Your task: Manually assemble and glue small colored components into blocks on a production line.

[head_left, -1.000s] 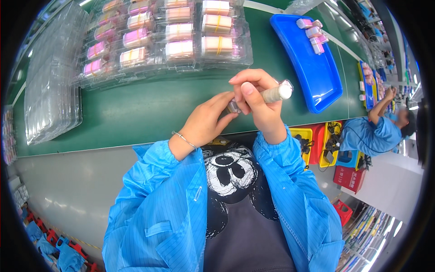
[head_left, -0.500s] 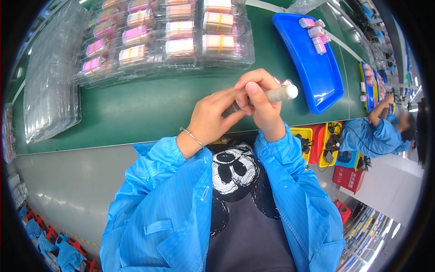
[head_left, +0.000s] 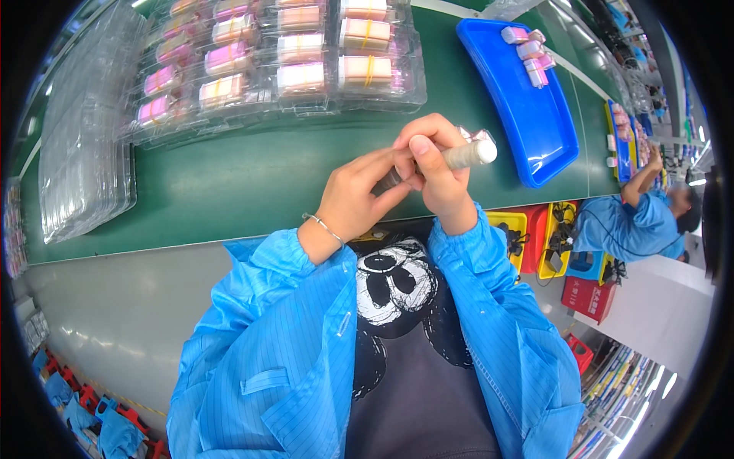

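Both my hands are together over the near edge of the green table, closed on a pale beige cylindrical stick (head_left: 462, 156) with a rounded white end. My right hand (head_left: 441, 170) wraps round its middle, thumb on top, and the white end sticks out to the right. My left hand (head_left: 353, 193), with a bracelet at the wrist, pinches near the greyish other end; its fingertips touch the right hand's fingers. Behind the white end a small shiny pinkish piece (head_left: 480, 135) shows in part; I cannot make out its kind or what holds it.
Clear plastic trays (head_left: 267, 103) hold several rows of banded pink and white packs at the back. Empty clear trays (head_left: 88, 153) are stacked at left. A blue tray (head_left: 550, 157) with several small pink-white pieces stands at right. A co-worker (head_left: 631, 222) in blue sits farther right.
Both hands keep their hold on the stick. My right hand and the white end have shifted slightly left, and more of the shiny piece shows behind it.
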`<state>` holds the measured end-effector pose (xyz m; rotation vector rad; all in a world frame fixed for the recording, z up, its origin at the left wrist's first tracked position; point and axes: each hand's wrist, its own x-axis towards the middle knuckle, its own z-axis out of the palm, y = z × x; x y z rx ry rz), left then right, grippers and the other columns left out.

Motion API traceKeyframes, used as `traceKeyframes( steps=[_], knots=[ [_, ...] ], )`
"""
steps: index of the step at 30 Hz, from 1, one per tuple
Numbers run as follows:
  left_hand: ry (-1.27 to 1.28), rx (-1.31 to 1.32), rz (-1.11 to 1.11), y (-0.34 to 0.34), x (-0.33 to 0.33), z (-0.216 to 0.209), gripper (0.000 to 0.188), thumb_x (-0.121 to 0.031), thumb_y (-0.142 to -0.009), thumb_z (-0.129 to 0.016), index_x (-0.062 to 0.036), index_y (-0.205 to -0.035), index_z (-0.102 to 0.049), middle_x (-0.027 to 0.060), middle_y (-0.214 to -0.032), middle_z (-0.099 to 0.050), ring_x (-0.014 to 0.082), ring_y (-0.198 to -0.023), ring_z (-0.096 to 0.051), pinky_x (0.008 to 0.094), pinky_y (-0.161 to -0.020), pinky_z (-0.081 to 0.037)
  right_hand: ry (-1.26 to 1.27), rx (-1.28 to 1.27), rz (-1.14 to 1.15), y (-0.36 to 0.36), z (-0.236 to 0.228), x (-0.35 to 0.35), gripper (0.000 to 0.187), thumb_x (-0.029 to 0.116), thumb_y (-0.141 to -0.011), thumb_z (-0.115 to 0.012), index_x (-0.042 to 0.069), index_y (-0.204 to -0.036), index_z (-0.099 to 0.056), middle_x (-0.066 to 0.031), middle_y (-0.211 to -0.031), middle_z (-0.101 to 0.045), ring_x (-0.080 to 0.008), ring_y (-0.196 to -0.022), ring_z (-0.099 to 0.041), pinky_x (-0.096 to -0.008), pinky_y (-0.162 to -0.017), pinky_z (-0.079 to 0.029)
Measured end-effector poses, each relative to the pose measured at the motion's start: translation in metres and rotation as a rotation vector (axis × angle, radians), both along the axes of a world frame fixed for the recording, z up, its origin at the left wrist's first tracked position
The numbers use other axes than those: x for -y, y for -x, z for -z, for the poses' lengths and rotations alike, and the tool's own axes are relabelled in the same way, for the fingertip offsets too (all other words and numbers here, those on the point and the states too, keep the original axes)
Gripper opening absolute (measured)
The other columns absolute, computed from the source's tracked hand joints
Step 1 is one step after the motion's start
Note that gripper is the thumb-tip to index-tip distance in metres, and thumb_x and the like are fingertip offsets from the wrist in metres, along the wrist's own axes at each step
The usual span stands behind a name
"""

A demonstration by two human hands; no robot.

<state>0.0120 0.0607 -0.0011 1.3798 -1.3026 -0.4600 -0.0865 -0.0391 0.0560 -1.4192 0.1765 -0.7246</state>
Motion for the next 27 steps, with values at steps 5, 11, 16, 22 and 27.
traceKeyframes(
  steps=[5,11,16,22,27],
  knots=[
    [-0.12,0.149,0.062,-0.003,0.005,-0.005,0.051,-0.025,-0.08,-0.072,-0.0068,-0.122,-0.052,0.014,-0.108,-0.067,0.0335,-0.099,-0.063,0.0426,-0.097,-0.044,-0.131,0.113,0.026,0.004,0.004,0.009,0.015,0.016,-0.097,-0.053,0.001,-0.095,-0.056,-0.0028,-0.066,-0.052,-0.0065,-0.046,-0.041,-0.0221,-0.041,-0.031],
    [-0.198,-0.32,0.227,-0.008,0.003,0.011,0.061,-0.027,-0.086,-0.071,-0.007,-0.135,-0.041,0.0097,-0.101,-0.063,0.0201,-0.094,-0.062,0.0323,-0.083,-0.05,-0.207,0.087,0.263,0.034,-0.043,0.035,0.018,0.018,-0.097,-0.048,0.003,-0.102,-0.057,-0.0037,-0.066,-0.052,-0.006,-0.043,-0.04,-0.0221,-0.038,-0.028],
    [-0.182,-0.899,0.286,-0.021,0.001,0.001,0.103,-0.086,-0.078,-0.014,-0.0081,-0.141,-0.035,0.0069,-0.088,-0.06,0.0142,-0.076,-0.057,0.0241,-0.063,-0.047,-0.048,-0.637,0.192,0.04,-0.044,0.03,0.023,0.031,-0.091,-0.063,0.008,-0.095,-0.065,0.0028,-0.066,-0.054,-0.0016,-0.047,-0.043,-0.0201,-0.041,-0.03],
    [-0.287,-0.9,0.224,-0.025,0.002,-0.006,0.118,-0.092,-0.069,0.004,-0.0085,-0.143,-0.034,0.0092,-0.089,-0.061,0.0162,-0.073,-0.058,0.0243,-0.057,-0.045,-0.029,-0.745,0.065,0.003,-0.02,0.009,0.035,0.039,-0.086,-0.07,0.004,-0.086,-0.065,0.0002,-0.067,-0.06,-0.0083,-0.054,-0.053,-0.0247,-0.049,-0.04],
    [-0.271,-0.873,0.266,-0.025,0.002,0.002,0.113,-0.09,-0.072,0.001,-0.0083,-0.142,-0.034,0.0121,-0.096,-0.064,0.0196,-0.077,-0.061,0.0282,-0.066,-0.049,-0.086,-0.798,-0.035,0.0,-0.022,0.01,0.031,0.033,-0.086,-0.071,0.003,-0.094,-0.066,-0.0007,-0.068,-0.062,-0.0068,-0.054,-0.052,-0.0238,-0.047,-0.04]
  ],
)
